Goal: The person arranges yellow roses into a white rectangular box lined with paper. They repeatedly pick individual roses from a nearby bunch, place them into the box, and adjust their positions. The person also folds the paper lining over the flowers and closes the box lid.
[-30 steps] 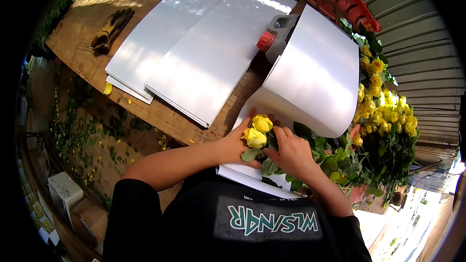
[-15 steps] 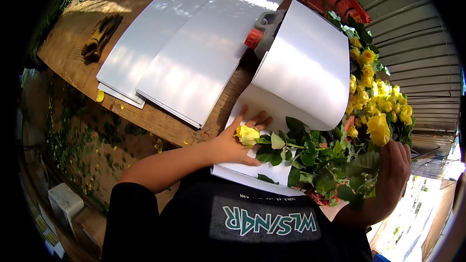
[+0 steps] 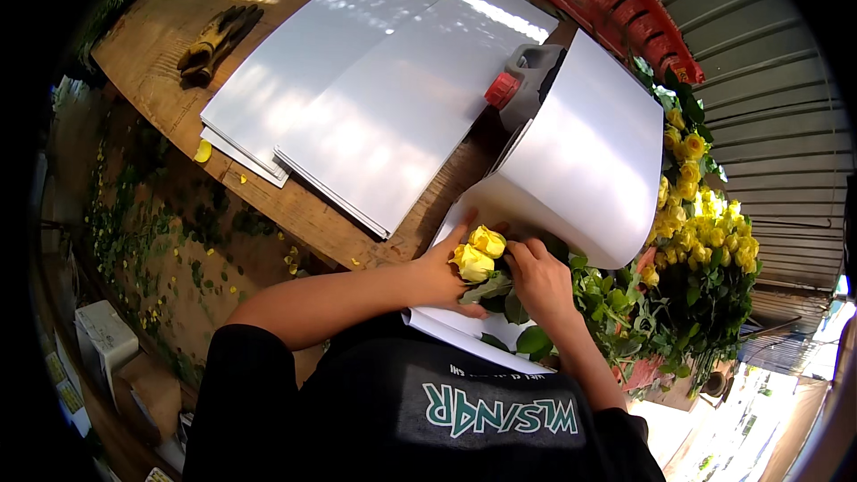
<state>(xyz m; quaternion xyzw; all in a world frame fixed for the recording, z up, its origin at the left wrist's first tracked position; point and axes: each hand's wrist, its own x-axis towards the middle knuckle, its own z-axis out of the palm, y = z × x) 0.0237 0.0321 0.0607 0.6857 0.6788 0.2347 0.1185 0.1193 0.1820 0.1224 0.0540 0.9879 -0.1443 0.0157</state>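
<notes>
Two yellow roses (image 3: 476, 254) lie side by side on a white sheet (image 3: 428, 326), their blooms against my left hand (image 3: 439, 275). That hand lies spread on the sheet, some fingers partly hidden behind the blooms. My right hand (image 3: 542, 284) is closed just below the blooms, pinching the stem of the farther rose; the stem itself is mostly hidden by the fingers. Green leaves (image 3: 534, 340) stick out under my right wrist. Beyond both hands, a large white sheet (image 3: 580, 152) curves upward over the far side.
Bunches of yellow roses (image 3: 714, 232) stand at the right. A grey jug with a red cap (image 3: 503, 89) sits behind the curved sheet. Stacked white sheets (image 3: 375, 107) and work gloves (image 3: 214, 45) lie on the wooden table (image 3: 152, 71). A red crate (image 3: 616, 0) is at the back.
My right hand has come left from the standing roses, bringing a second yellow rose beside the first. My left hand stays spread on the sheet. The view has shifted slightly.
</notes>
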